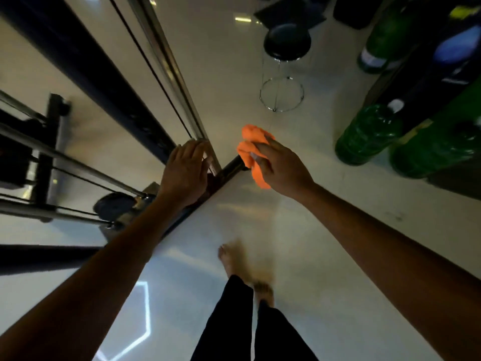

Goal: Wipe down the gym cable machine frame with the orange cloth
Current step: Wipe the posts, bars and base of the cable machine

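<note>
I look steeply down along the cable machine frame, a black upright with a chrome guide rod and a thin cable beside it. My left hand rests with straight fingers against the foot of the chrome rod. My right hand grips the bunched orange cloth just right of the rod, above the black base bar on the floor. Whether the cloth touches the bar I cannot tell.
A black round stool with a chrome foot ring stands on the pale glossy floor ahead. Large green bottles stand at the right beside dark shelving. More chrome rods and black frame parts fill the left. My bare feet are below.
</note>
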